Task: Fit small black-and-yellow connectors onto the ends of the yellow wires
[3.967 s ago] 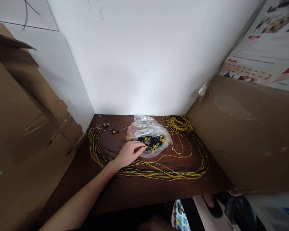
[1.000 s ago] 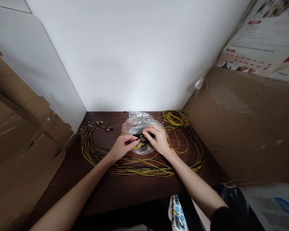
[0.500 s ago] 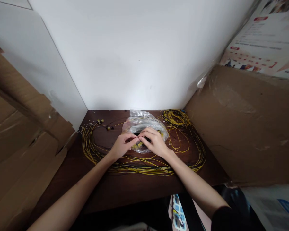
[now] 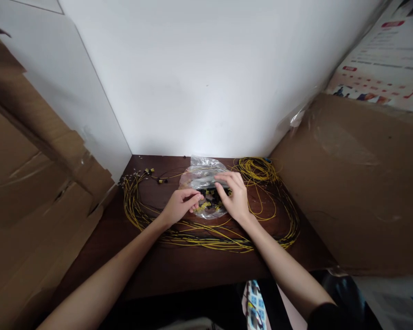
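A clear plastic bag [image 4: 206,172] lies at the middle of the brown table, its mouth toward me. Small black and yellow connector pieces [image 4: 211,201] show in its opening. At the bag's left side my left hand [image 4: 182,204] is closed, thumb and forefinger pinched together; anything between them is too small to make out. My right hand [image 4: 236,195] rests over the right side of the bag with fingers stretched and thumb apart, holding nothing visible. A bundle of yellow and black wires [image 4: 206,240] runs in front of the bag, under both forearms.
Coiled yellow wire [image 4: 256,169] lies at the back right. Several small connectors [image 4: 149,172] and wire ends are at the back left. Cardboard [image 4: 358,192] stands along the right side, more cardboard [image 4: 48,183] along the left, and a white wall [image 4: 199,91] behind.
My hands were together at the fingertips over the bag. Now my right hand has moved off to the right and opened, uncovering the connectors; my left stays pinched. The view has shifted slightly.
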A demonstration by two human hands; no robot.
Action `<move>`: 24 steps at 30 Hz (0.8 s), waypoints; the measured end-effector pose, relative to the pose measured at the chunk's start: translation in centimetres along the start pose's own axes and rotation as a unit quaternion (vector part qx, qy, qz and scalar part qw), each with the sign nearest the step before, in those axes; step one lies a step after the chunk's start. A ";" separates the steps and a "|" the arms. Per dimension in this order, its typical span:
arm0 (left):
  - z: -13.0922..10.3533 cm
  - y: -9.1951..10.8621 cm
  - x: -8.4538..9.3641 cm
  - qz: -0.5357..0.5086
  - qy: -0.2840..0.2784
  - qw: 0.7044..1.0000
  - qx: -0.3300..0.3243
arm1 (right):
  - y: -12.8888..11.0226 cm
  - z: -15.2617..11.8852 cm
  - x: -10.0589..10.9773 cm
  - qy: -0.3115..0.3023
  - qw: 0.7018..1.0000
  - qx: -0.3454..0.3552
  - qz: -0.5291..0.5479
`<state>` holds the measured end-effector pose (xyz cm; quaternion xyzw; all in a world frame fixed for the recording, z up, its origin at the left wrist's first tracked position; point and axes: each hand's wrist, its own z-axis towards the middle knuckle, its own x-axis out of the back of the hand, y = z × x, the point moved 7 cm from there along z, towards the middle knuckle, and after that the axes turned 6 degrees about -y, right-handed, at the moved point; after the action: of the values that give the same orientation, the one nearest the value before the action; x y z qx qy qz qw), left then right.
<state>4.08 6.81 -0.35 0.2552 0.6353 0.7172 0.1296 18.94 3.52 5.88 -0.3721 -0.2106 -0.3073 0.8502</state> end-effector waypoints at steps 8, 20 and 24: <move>0.1 0.1 -0.2 -0.007 -0.009 1.000 -0.020 | -2.4 -0.8 -1.8 -0.079 0.994 0.072 -0.020; 0.1 0.2 -0.4 0.000 -0.018 1.000 -0.012 | -1.1 -0.7 -2.4 -0.101 0.994 0.037 -0.003; 0.1 0.0 -0.3 -0.003 -0.007 1.000 -0.008 | -0.3 -0.5 -1.5 -0.055 0.998 0.001 0.009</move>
<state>4.38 6.77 -0.37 0.2570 0.6291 0.7205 0.1382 17.70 3.58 4.79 -0.3896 -0.2542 -0.2782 0.8404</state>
